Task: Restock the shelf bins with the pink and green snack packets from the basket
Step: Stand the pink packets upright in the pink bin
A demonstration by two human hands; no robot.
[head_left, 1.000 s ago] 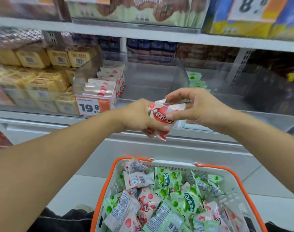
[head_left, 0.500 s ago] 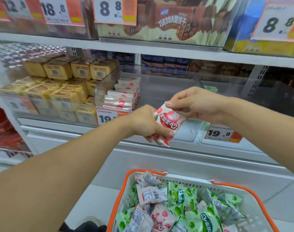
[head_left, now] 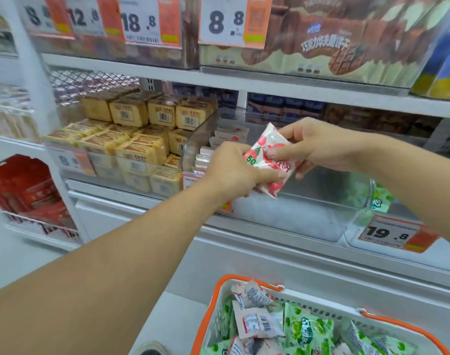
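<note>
Both hands hold a small bunch of pink snack packets (head_left: 269, 160) in front of the clear shelf bin (head_left: 198, 139). My left hand (head_left: 231, 167) grips the bunch from below and the left. My right hand (head_left: 318, 147) pinches its upper right side. Inside the bin, a row of pink packets (head_left: 225, 142) stands on edge behind my left hand. Green packets (head_left: 380, 198) show in the neighbouring bin to the right. The white basket with an orange rim (head_left: 220, 301) sits at the bottom, full of several pink and green packets (head_left: 306, 326).
Yellow wrapped cakes (head_left: 142, 139) fill the bin to the left. A 19.8 price tag (head_left: 395, 234) hangs on the shelf edge at right. Brown biscuit boxes (head_left: 321, 47) and price tags line the shelf above. Red packs (head_left: 26, 190) stand on a rack at far left.
The view has tilted up and the hands have risen with the pink packets, closer to the bin's mouth. Less of the basket shows.
</note>
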